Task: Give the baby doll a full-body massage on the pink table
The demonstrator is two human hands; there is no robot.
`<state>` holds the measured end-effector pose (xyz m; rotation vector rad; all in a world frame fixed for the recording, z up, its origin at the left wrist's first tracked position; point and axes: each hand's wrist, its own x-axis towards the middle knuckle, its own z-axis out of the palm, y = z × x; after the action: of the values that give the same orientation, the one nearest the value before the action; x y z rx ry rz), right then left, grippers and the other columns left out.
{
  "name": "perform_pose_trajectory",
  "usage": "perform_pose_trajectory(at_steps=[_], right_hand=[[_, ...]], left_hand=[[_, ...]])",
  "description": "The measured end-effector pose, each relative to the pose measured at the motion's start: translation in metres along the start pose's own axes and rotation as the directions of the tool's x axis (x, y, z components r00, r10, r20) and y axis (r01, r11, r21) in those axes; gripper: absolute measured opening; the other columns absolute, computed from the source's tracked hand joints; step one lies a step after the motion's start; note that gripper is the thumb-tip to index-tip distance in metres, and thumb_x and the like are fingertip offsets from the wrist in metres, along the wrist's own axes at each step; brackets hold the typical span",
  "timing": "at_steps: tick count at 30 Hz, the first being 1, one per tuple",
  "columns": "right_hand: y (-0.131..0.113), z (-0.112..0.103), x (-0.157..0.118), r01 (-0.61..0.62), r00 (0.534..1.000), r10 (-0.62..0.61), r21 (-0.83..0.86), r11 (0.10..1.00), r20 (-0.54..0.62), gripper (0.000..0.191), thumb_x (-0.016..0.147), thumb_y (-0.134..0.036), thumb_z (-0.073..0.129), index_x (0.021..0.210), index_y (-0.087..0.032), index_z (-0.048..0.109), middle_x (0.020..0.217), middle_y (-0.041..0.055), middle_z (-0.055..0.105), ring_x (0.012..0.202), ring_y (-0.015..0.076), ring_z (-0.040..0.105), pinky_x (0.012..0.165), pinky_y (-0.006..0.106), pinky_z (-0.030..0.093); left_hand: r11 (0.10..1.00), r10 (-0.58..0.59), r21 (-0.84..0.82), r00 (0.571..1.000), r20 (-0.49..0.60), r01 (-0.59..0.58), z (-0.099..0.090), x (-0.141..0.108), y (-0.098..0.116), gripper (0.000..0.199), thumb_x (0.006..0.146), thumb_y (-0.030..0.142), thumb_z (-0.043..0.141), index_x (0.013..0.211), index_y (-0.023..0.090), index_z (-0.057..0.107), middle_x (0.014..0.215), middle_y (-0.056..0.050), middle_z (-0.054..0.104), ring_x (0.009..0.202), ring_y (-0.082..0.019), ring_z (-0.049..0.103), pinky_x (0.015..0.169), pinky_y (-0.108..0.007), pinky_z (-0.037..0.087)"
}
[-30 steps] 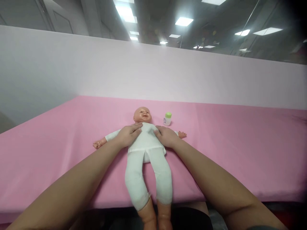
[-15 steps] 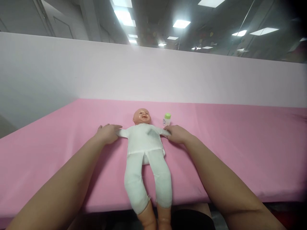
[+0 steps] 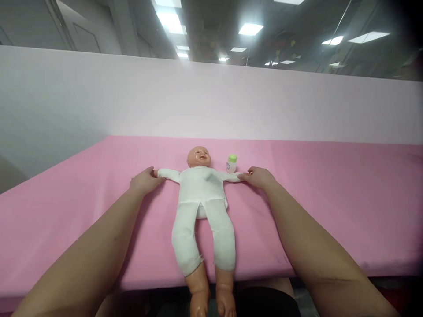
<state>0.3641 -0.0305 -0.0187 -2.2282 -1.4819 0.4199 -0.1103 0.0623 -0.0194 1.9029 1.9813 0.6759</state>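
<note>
A baby doll [image 3: 202,187] in a white cloth body lies face up, its head away from me and its feet over the front edge of the pink surface. Its arms are stretched out to both sides. My left hand [image 3: 145,180] is closed on the doll's hand at the left, near the end of the white sleeve. At the right, my right hand [image 3: 259,177] pinches the end of the doll's other arm. A small bottle [image 3: 231,164] with a green cap stands beside the doll's head, just behind that arm.
The pink-covered table [image 3: 330,207] stretches to both sides. Behind it rises a white panel [image 3: 211,101] with dark glass above, showing ceiling lights. My legs are below the front edge.
Both my hands have moved outward along the doll's arms, which now reach straighter and wider. The doll has shifted slightly away from me, and its feet show more.
</note>
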Motion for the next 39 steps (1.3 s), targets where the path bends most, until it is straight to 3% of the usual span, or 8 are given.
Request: perform_pose_trajectory(at_steps=[3, 7, 11, 15, 20, 24, 34, 39], right_hand=[[0.006, 0.006, 0.002, 0.002, 1.000, -0.009, 0.281, 0.960, 0.023, 0.075, 0.070, -0.065, 0.084, 0.126, -0.018, 0.066, 0.116, 0.0151, 0.072, 0.097, 0.0285, 0.069, 0.075, 0.035, 0.052], [0.006, 0.015, 0.002, -0.048, 0.993, -0.048, 0.741, 0.670, 0.108, 0.054, 0.075, -0.045, 0.087, 0.116, -0.018, 0.065, 0.091, 0.0085, 0.072, 0.070, 0.0183, 0.063, 0.060, 0.030, 0.053], [0.007, 0.014, 0.005, -0.091, 0.977, -0.132, 0.892, 0.443, 0.166, 0.027, 0.090, -0.045, 0.069, 0.095, -0.018, 0.066, 0.086, 0.0088, 0.068, 0.066, 0.0159, 0.059, 0.058, 0.027, 0.054], [0.009, 0.012, 0.006, -0.145, 0.957, -0.204, 0.948, 0.284, 0.207, 0.016, 0.090, -0.029, 0.066, 0.099, -0.016, 0.070, 0.089, 0.0089, 0.068, 0.068, 0.0146, 0.058, 0.058, 0.024, 0.053], [0.009, 0.014, 0.005, -0.185, 0.947, -0.187, 0.918, 0.352, 0.263, 0.022, 0.086, -0.025, 0.071, 0.104, -0.014, 0.074, 0.078, 0.0043, 0.061, 0.059, 0.0108, 0.048, 0.045, 0.019, 0.040], [0.010, 0.015, 0.006, -0.202, 0.950, -0.145, 0.901, 0.384, 0.275, 0.022, 0.081, -0.023, 0.076, 0.101, -0.013, 0.074, 0.077, 0.0029, 0.061, 0.055, 0.0075, 0.040, 0.041, 0.016, 0.032], [0.010, 0.016, 0.010, -0.232, 0.937, -0.186, 0.924, 0.305, 0.297, 0.021, 0.082, -0.022, 0.070, 0.099, -0.013, 0.078, 0.086, 0.0081, 0.067, 0.056, 0.0082, 0.043, 0.044, 0.018, 0.039], [0.014, 0.019, 0.013, -0.227, 0.921, -0.241, 0.925, 0.304, 0.305, 0.021, 0.081, -0.021, 0.072, 0.099, -0.014, 0.078, 0.088, 0.0086, 0.068, 0.057, 0.0095, 0.046, 0.044, 0.021, 0.039]], left_hand=[[0.972, 0.007, -0.233, 0.998, -0.059, -0.021, 0.004, 0.000, 0.001, 0.089, 0.071, 0.054, 0.081, 0.150, 0.025, 0.053, 0.141, -0.014, 0.065, 0.125, -0.035, 0.064, 0.099, -0.042, 0.052], [0.808, -0.101, -0.590, 0.984, -0.150, -0.007, 0.007, 0.001, 0.005, 0.079, 0.073, 0.038, 0.079, 0.147, 0.025, 0.057, 0.135, -0.012, 0.068, 0.108, -0.028, 0.071, 0.084, -0.036, 0.058], [0.643, -0.310, -0.742, 0.950, -0.026, 0.189, 0.005, 0.012, 0.001, 0.053, 0.068, 0.026, 0.076, 0.121, 0.018, 0.069, 0.093, -0.009, 0.075, 0.068, -0.021, 0.068, 0.056, -0.031, 0.052], [0.579, -0.385, -0.770, 0.922, 0.031, 0.268, 0.004, 0.021, 0.001, 0.027, 0.069, 0.020, 0.068, 0.095, 0.014, 0.068, 0.075, -0.008, 0.070, 0.061, -0.019, 0.064, 0.052, -0.029, 0.049], [0.546, -0.316, -0.797, 0.944, 0.090, 0.259, 0.006, 0.015, 0.012, 0.020, 0.067, 0.022, 0.065, 0.086, 0.013, 0.068, 0.073, -0.009, 0.070, 0.061, -0.018, 0.064, 0.052, -0.028, 0.050], [0.609, -0.295, -0.756, 0.953, 0.062, 0.238, 0.006, 0.013, 0.008, 0.016, 0.066, 0.023, 0.069, 0.080, 0.016, 0.066, 0.059, -0.004, 0.061, 0.047, -0.015, 0.050, 0.043, -0.027, 0.038], [0.635, -0.188, -0.758, 0.981, 0.036, 0.150, 0.009, 0.019, -0.007, 0.020, 0.075, 0.032, 0.073, 0.074, 0.020, 0.058, 0.058, 0.002, 0.052, 0.046, -0.013, 0.045, 0.042, -0.025, 0.031], [0.586, -0.153, -0.799, 0.987, 0.053, 0.134, 0.005, 0.012, -0.002, 0.021, 0.072, 0.022, 0.069, 0.090, 0.013, 0.067, 0.071, -0.005, 0.064, 0.053, -0.013, 0.054, 0.045, -0.024, 0.038]])
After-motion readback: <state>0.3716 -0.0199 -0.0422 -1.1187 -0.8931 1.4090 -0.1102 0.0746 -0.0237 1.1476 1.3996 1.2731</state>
